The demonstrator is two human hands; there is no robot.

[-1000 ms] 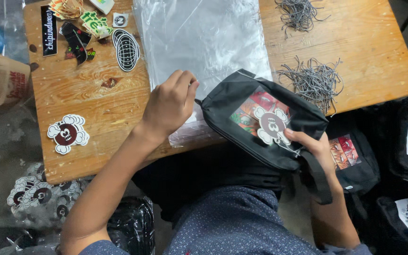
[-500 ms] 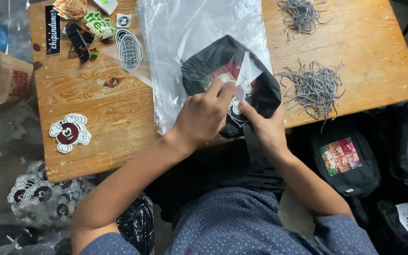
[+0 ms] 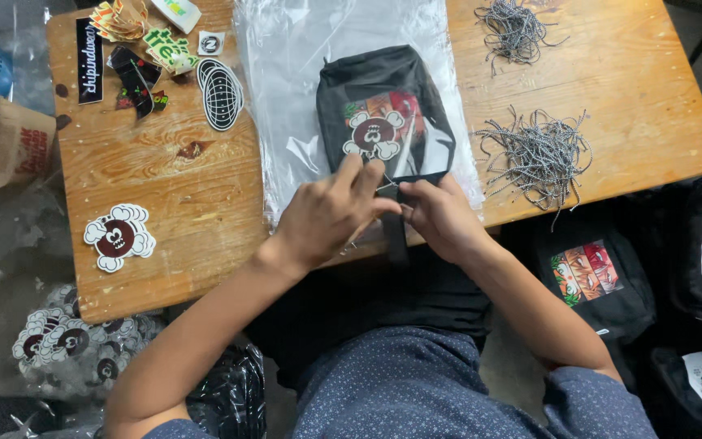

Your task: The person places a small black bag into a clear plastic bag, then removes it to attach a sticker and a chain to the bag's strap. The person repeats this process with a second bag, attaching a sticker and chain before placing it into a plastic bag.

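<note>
Wooden counter [image 3: 164, 219] seen from above, dim cluttered floor around it. Clear plastic bag [image 3: 286, 97] spread across counter middle, black pouch [image 3: 383, 106] lying inside it or on it, hard to tell through the glare. Pouch long axis running away from body, printed panel and skull sticker facing up, near end at counter's front edge. Both hands meeting at that near end: left hand [image 3: 331, 213] fingers pinched narrow on bag edge or a tag string, right hand [image 3: 440, 215] closed on pouch's lower edge where black strap [image 3: 393, 236] hangs off counter. Pouch directly ahead of both hands, roughly equal reach. Grey cords [image 3: 538, 150] piled right of pouch, second pile further back. Stickers [image 3: 164, 57] at far left corner, lone skull sticker [image 3: 118, 236] near left. More printed pouches [image 3: 591, 276] on floor at right.
</note>
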